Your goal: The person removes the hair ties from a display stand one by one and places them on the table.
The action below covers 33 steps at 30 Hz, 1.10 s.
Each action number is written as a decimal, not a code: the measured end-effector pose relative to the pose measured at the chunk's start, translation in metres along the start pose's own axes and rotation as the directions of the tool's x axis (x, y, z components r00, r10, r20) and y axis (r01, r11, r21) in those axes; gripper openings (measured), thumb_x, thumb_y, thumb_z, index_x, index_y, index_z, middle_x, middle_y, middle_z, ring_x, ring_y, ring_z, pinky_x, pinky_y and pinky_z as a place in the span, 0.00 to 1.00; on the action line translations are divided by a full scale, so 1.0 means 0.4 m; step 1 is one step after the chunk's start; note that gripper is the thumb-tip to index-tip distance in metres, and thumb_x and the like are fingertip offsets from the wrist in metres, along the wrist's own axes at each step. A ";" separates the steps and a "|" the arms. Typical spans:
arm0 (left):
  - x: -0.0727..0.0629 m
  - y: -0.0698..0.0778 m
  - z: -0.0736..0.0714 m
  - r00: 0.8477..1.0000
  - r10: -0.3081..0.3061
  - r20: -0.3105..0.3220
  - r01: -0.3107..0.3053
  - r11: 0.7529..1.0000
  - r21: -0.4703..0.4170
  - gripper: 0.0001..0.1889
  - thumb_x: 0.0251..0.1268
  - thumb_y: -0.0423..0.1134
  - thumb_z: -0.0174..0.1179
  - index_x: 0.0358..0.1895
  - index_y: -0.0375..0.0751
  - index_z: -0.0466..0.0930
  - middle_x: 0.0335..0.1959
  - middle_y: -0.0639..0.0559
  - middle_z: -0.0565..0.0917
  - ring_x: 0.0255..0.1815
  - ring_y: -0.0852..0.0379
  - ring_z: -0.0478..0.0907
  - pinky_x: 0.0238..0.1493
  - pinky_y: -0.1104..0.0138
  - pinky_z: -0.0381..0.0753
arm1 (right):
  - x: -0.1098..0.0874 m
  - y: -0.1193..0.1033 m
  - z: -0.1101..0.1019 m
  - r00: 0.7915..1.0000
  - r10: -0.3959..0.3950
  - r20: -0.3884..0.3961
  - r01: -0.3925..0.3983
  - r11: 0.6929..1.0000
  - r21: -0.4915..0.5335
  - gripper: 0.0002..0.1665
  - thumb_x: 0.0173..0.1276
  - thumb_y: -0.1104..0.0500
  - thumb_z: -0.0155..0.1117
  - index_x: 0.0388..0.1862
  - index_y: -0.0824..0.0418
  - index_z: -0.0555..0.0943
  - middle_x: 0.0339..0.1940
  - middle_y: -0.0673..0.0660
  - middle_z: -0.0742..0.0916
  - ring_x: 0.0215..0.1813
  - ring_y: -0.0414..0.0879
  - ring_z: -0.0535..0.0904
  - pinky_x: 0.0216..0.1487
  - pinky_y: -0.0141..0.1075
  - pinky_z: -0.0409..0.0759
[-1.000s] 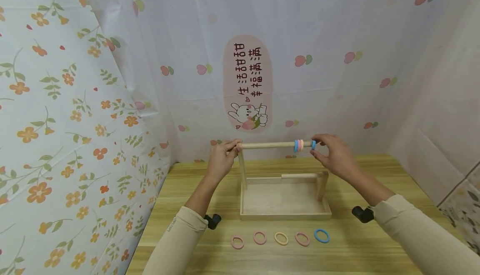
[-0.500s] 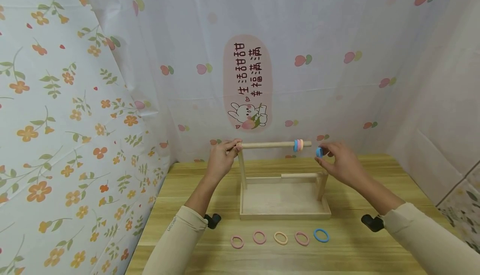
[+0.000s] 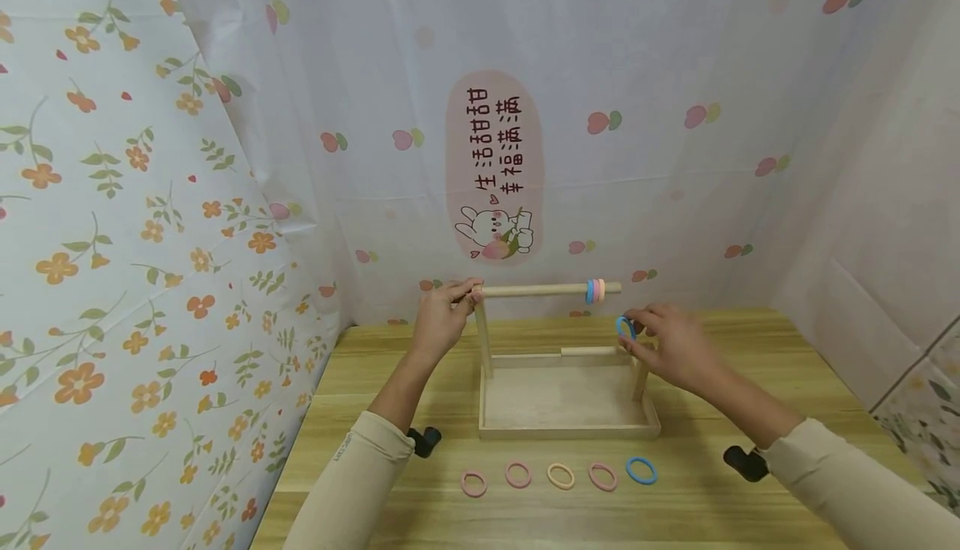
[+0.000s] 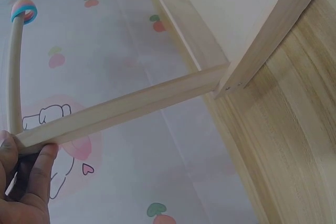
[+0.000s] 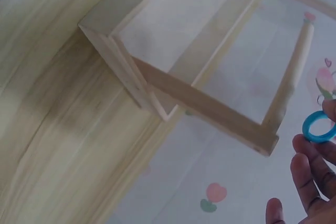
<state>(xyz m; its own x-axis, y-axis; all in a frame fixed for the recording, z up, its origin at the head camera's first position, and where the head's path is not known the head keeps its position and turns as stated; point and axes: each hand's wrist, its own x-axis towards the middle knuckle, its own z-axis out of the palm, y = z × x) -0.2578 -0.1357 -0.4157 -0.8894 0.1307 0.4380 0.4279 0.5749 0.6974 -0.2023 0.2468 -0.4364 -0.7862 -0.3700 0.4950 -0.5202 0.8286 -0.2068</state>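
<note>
My left hand [image 3: 442,317] grips the top of the tall wooden post [image 3: 484,337], where the upper rod [image 3: 532,291] joins it. Blue, pink and peach hair ties [image 3: 596,291] hang together near that rod's free right end. Between thumb and fingers, my right hand [image 3: 675,348] pinches a blue hair tie [image 5: 306,128]. This tie is below and right of the upper rod's end, close to the shorter lower rod [image 3: 588,352]. In the head view it overlaps the right end of the rack, and the right wrist view shows it apart from the wood.
The rack's shallow wooden tray [image 3: 570,432] stands on the wood-grain table [image 3: 405,500]. In front of it lies a row of several loose hair ties, among them a yellow one [image 3: 551,483] and a blue one [image 3: 630,472]. A patterned cloth [image 3: 375,158] hangs behind.
My right hand has drawn the blue hair tie off the upper rod's free end, then lowered it toward the lower rod and turned it. My left hand has stayed on the post.
</note>
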 end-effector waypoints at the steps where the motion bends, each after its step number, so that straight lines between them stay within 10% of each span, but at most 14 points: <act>1: -0.001 0.000 0.000 1.000 -0.002 0.000 0.002 1.000 -0.001 0.20 0.79 0.47 0.67 0.66 0.45 0.91 0.62 0.41 0.92 0.48 0.45 0.95 0.40 0.59 0.91 | -0.001 -0.005 0.004 1.000 -0.008 0.000 0.008 1.000 -0.004 0.20 0.68 0.57 0.84 0.54 0.67 0.90 0.39 0.57 0.91 0.39 0.51 0.84 0.35 0.41 0.82; 14: -0.005 -0.007 -0.002 1.000 -0.007 -0.005 0.007 1.000 0.010 0.20 0.79 0.47 0.68 0.66 0.44 0.90 0.62 0.41 0.92 0.50 0.44 0.95 0.46 0.55 0.93 | -0.029 -0.063 0.045 0.995 -0.045 0.084 0.045 0.999 0.005 0.18 0.71 0.53 0.82 0.56 0.57 0.91 0.45 0.52 0.90 0.47 0.53 0.86 0.50 0.67 0.83; 33: 0.001 -0.004 -0.002 1.000 0.013 -0.008 -0.013 1.000 -0.011 0.20 0.77 0.46 0.68 0.66 0.44 0.90 0.61 0.40 0.92 0.51 0.43 0.94 0.49 0.51 0.94 | -0.059 -0.121 0.108 0.974 -0.213 0.075 0.213 0.977 0.004 0.22 0.67 0.52 0.84 0.57 0.55 0.90 0.45 0.48 0.88 0.46 0.46 0.83 0.46 0.54 0.78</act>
<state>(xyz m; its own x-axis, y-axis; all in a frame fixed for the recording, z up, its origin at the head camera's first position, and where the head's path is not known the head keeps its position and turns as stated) -0.2585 -0.1370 -0.4163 -0.8824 0.1321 0.4516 0.4414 0.5645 0.6974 -0.1730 0.1972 -0.4745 -0.6804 -0.5682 0.4628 -0.6769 0.7293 -0.0998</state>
